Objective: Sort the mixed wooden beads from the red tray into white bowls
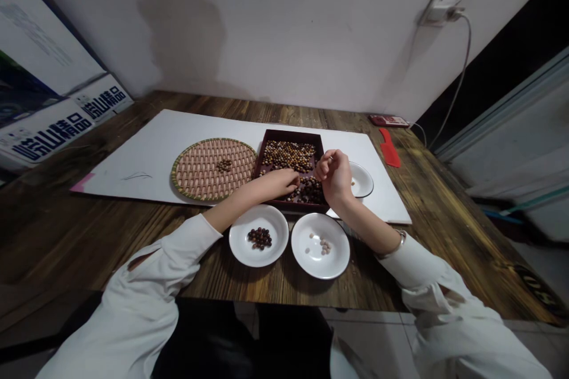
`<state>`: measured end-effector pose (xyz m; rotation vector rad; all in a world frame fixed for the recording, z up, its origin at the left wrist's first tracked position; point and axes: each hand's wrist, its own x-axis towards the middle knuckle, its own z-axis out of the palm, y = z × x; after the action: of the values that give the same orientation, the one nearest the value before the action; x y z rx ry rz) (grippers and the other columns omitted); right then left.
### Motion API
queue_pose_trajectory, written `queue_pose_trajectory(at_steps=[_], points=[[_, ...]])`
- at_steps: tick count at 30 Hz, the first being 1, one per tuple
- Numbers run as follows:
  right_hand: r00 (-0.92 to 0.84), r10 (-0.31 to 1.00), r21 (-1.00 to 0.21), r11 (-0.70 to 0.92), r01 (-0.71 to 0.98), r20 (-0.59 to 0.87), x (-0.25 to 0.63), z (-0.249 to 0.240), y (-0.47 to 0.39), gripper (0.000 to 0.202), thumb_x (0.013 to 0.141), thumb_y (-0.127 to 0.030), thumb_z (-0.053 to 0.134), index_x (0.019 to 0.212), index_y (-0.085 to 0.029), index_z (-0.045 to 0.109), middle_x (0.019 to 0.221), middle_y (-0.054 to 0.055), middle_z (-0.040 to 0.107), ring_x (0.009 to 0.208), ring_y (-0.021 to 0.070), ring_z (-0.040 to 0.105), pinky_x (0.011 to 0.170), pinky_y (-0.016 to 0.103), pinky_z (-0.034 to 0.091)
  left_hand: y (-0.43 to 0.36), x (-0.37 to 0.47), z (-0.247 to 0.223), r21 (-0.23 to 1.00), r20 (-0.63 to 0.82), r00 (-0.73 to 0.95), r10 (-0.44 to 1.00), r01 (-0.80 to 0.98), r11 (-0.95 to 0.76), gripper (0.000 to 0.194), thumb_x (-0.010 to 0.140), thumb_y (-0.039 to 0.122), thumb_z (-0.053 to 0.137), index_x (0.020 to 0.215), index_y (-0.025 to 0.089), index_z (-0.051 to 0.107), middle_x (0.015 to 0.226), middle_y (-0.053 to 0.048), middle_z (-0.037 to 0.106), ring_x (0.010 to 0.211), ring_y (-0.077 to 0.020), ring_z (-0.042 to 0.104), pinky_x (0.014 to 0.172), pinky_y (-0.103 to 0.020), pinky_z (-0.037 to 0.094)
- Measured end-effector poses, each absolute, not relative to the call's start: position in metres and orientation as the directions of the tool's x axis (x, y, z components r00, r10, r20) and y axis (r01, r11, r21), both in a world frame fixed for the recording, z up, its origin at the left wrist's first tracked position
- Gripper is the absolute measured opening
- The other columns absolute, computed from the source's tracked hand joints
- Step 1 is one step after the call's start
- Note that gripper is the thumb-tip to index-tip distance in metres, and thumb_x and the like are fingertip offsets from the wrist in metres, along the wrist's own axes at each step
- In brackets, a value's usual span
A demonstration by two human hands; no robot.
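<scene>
Mixed round beads [288, 156] in yellow, brown and dark tones lie in a dark red shallow box [323, 151]. My left hand [284, 182] reaches over the box's front part, its fingers bent down together at the dark beads [309, 190]; what is between the fingertips is hidden. Over the right edge of the box, my right hand [335, 174] is raised with curled fingers; any small thing in them is too small to make out. A white bowl [240, 249] nearest me holds dark beads [260, 238]. Pale beads [326, 245] lie in the white bowl beside it [340, 257].
A round woven tray [195, 172] with a few brown beads [224, 164] lies left of the box. Behind my right hand stands another white dish [365, 180]. A red comb-like tool [390, 151] and a phone [389, 121] lie at right; a printed carton [57, 124] stands left.
</scene>
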<state>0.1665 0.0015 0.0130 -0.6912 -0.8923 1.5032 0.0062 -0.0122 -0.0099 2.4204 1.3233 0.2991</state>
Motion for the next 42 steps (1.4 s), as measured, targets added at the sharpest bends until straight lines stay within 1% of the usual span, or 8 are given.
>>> queue_pose_trajectory(at_steps=[4, 10, 16, 20, 25, 32, 38, 42], points=[[-0.124, 0.990, -0.858, -0.008, -0.514, 0.065, 0.1665, 0.0120, 0.0016, 0.023, 0.087, -0.027, 0.036, 0.066, -0.022, 0.044, 0.044, -0.008, 0.032, 0.036, 0.0071, 0.029, 0.038, 0.019, 0.027, -0.0118, 0.0061, -0.0101, 0.461, 0.057, 0.542, 0.839, 0.731, -0.503, 0.015, 0.090, 0.018, 0.049, 0.098, 0.014, 0.061, 0.101, -0.008, 0.064, 0.095, -0.0188, 0.059, 0.088, -0.031, 0.045], [-0.134, 0.988, -0.850, -0.009, -0.526, 0.072, 0.1665, 0.0113, 0.0020, 0.023, 0.086, -0.025, 0.035, 0.066, -0.022, 0.045, 0.043, -0.008, 0.032, 0.036, 0.0072, 0.029, 0.039, 0.020, 0.027, -0.0119, 0.0062, -0.0082, 0.487, 0.109, 0.570, 0.814, 0.684, -0.544, 0.014, 0.088, 0.015, 0.052, 0.100, 0.014, 0.060, 0.103, -0.008, 0.063, 0.098, -0.0188, 0.059, 0.090, -0.032, 0.045], [-0.138, 0.988, -0.858, -0.013, -0.514, 0.068, 0.1665, 0.0115, 0.0019, 0.021, 0.086, -0.027, 0.037, 0.066, -0.022, 0.044, 0.044, -0.008, 0.032, 0.037, 0.0071, 0.028, 0.039, 0.019, 0.027, -0.0131, 0.0085, -0.0045, 0.545, 0.159, 0.576, 0.802, 0.627, -0.557, 0.020, 0.085, 0.006, 0.051, 0.101, 0.015, 0.059, 0.106, -0.007, 0.064, 0.102, -0.0175, 0.059, 0.092, -0.032, 0.046], [-0.145, 0.986, -0.849, -0.005, -0.529, 0.085, 0.1669, 0.0101, 0.0023, 0.022, 0.086, -0.027, 0.037, 0.066, -0.022, 0.045, 0.043, -0.008, 0.032, 0.037, 0.0073, 0.028, 0.039, 0.020, 0.027, -0.0115, 0.0081, -0.0066, 0.608, 0.146, 0.557, 0.818, 0.602, -0.518, 0.027, 0.081, 0.000, 0.053, 0.103, 0.014, 0.059, 0.106, -0.007, 0.066, 0.100, -0.0166, 0.061, 0.092, -0.032, 0.047], [-0.144, 0.986, -0.858, -0.007, -0.514, 0.079, 0.1672, 0.0096, 0.0021, 0.022, 0.086, -0.028, 0.039, 0.066, -0.022, 0.045, 0.044, -0.008, 0.033, 0.037, 0.0072, 0.029, 0.039, 0.019, 0.028, -0.0093, 0.0055, -0.0084, 0.696, 0.137, 0.559, 0.817, 0.533, -0.481, 0.031, 0.081, 0.002, 0.054, 0.108, 0.015, 0.057, 0.105, -0.006, 0.068, 0.099, -0.0161, 0.063, 0.092, -0.034, 0.048], [-0.141, 0.988, -0.861, -0.016, -0.508, 0.065, 0.1667, 0.0109, 0.0020, 0.025, 0.088, -0.031, 0.039, 0.065, -0.022, 0.043, 0.044, -0.008, 0.031, 0.037, 0.0071, 0.029, 0.040, 0.019, 0.028, -0.0069, 0.0035, -0.0065, 0.800, 0.061, 0.560, 0.826, 0.468, -0.376, 0.027, 0.075, 0.002, 0.058, 0.100, 0.013, 0.061, 0.100, -0.005, 0.069, 0.096, -0.0154, 0.063, 0.089, -0.032, 0.049], [-0.156, 0.985, -0.850, -0.024, -0.526, 0.068, 0.1670, 0.0109, 0.0015, 0.026, 0.089, -0.029, 0.037, 0.065, -0.021, 0.045, 0.043, -0.008, 0.032, 0.037, 0.0074, 0.029, 0.039, 0.019, 0.028, -0.0071, 0.0040, -0.0051, 0.844, 0.017, 0.555, 0.832, 0.439, -0.309, 0.029, 0.074, 0.001, 0.059, 0.101, 0.012, 0.061, 0.098, -0.005, 0.069, 0.092, -0.0139, 0.064, 0.087, -0.031, 0.049], [-0.158, 0.985, -0.842, -0.022, -0.539, 0.076, 0.1672, 0.0109, 0.0016, 0.027, 0.089, -0.028, 0.037, 0.064, -0.021, 0.046, 0.043, -0.007, 0.033, 0.037, 0.0074, 0.029, 0.039, 0.019, 0.027, -0.0057, 0.0034, -0.0068, 0.859, 0.028, 0.559, 0.829, 0.411, -0.306, 0.028, 0.074, 0.002, 0.060, 0.100, 0.013, 0.062, 0.096, -0.005, 0.069, 0.090, -0.0136, 0.064, 0.086, -0.031, 0.050]])
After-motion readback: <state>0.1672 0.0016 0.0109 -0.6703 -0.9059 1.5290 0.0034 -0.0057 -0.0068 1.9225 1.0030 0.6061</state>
